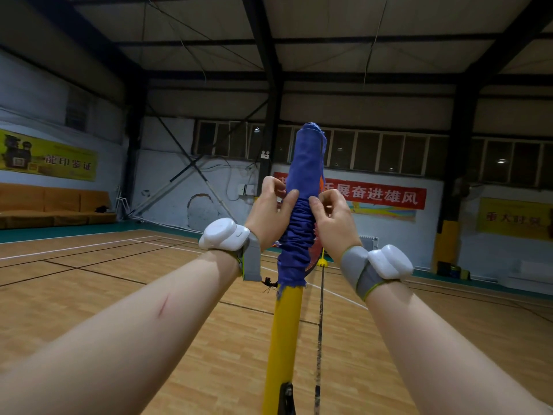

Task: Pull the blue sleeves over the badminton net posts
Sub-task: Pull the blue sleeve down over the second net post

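1. The blue sleeve (302,187) caps the top of the yellow net post (284,339), smooth above and bunched lower down, its frayed hem well up the post.
2. The left hand (269,211) and right hand (335,220) pinch the cloth on opposite sides of the post.
3. It looks soft, light and probably snug; grip the gathered folds and work them down evenly.

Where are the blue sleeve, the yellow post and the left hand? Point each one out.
blue sleeve (303,178): head view, smooth upper stretch.
yellow post (284,333): head view, bare shaft below the sleeve.
left hand (269,214): head view, back of hand.
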`<state>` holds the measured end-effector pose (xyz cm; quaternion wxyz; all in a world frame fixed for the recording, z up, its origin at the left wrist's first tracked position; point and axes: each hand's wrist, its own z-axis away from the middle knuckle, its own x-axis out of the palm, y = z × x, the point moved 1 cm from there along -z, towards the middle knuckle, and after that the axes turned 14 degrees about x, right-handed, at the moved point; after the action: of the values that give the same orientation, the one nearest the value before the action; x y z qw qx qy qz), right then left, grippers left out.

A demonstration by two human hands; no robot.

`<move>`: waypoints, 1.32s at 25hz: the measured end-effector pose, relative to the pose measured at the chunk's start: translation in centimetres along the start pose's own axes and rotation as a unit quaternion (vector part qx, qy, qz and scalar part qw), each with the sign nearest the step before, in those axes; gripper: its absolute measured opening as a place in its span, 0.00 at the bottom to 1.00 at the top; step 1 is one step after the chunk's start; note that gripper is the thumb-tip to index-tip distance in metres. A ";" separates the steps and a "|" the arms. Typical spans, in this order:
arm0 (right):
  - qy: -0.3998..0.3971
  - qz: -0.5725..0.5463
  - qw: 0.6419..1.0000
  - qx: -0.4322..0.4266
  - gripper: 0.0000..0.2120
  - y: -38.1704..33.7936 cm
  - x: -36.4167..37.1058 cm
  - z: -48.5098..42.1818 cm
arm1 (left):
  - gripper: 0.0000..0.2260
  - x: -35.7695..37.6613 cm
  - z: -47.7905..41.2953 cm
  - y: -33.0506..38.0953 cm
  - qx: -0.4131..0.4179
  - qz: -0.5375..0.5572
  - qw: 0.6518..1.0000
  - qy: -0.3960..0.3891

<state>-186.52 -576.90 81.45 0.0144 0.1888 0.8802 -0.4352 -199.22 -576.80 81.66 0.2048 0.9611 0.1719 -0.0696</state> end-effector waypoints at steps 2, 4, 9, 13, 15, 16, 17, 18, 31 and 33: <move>0.004 -0.043 0.999 0.011 0.05 0.7 0.2 0.9 | 0.17 0.5 1.1 -0.3 -0.026 0.026 0.999 -0.032; -0.007 -0.083 0.996 0.039 0.12 1.1 0.3 1.9 | 0.18 0.7 1.8 -0.6 -0.029 0.034 0.998 -0.054; -0.019 -0.057 0.995 0.076 0.12 1.8 0.6 2.7 | 0.16 1.0 2.9 -1.1 -0.023 0.044 0.997 -0.065; -0.016 -0.034 0.995 0.094 0.12 3.3 1.1 4.3 | 0.14 1.2 5.2 -2.3 -0.036 0.068 0.993 -0.084; -0.010 -0.029 0.994 0.103 0.11 3.8 1.3 5.2 | 0.12 1.2 6.0 -2.6 -0.037 0.084 0.991 -0.092; -0.008 -0.028 0.994 0.108 0.11 3.9 1.4 5.5 | 0.11 1.1 6.2 -2.6 -0.037 0.091 0.991 -0.095; -0.007 -0.024 0.993 0.112 0.11 4.0 1.5 5.8 | 0.11 1.1 6.5 -2.6 -0.037 0.093 0.990 -0.099; -0.006 -0.018 0.993 0.116 0.11 4.2 1.6 6.2 | 0.11 1.1 7.0 -2.6 -0.041 0.093 0.989 -0.105; -0.021 0.013 0.992 0.127 0.15 5.9 1.5 7.9 | 0.15 1.5 9.9 -2.8 -0.080 0.092 0.988 -0.099; -0.033 0.009 0.990 0.134 0.14 6.3 1.5 8.1 | 0.14 1.5 10.4 -2.7 -0.090 0.092 0.987 -0.094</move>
<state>-186.87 -579.15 71.35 0.0216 0.1825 0.8115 -0.5547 -199.45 -578.42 70.95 0.3108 0.9397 0.0687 -0.1249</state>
